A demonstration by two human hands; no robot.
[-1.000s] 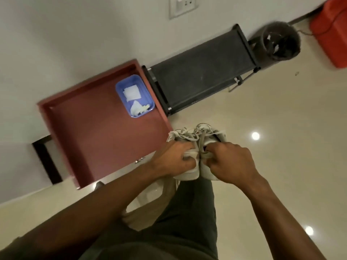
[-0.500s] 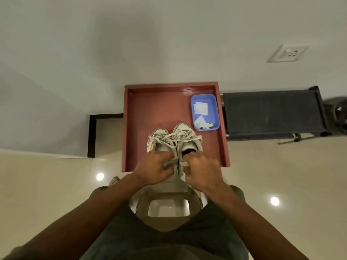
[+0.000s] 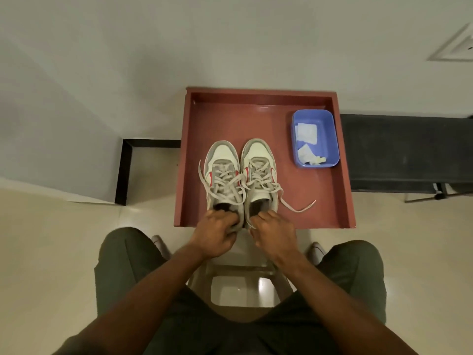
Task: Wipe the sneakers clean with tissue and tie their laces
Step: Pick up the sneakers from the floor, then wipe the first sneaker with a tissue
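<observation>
Two white and grey sneakers with red marks stand side by side on a red tray-like table [image 3: 330,201], toes pointing away from me. My left hand [image 3: 215,235] grips the heel of the left sneaker [image 3: 222,172]. My right hand [image 3: 275,234] has curled fingers at the heel of the right sneaker [image 3: 259,167]. The laces are loose, and one lace end [image 3: 298,207] trails onto the table to the right. A blue tub [image 3: 330,139] at the table's far right holds white tissues [image 3: 306,131].
A dark bench [image 3: 404,149] stands right of the table against the wall. I sit on a pale plastic stool [image 3: 238,285], with my knees either side. A black-framed gap [image 3: 125,170] lies left of the table. Glossy tiled floor surrounds everything.
The sneakers were carried in both hands from over the floor to the table and now stand on it. The view swung round to face the table squarely.
</observation>
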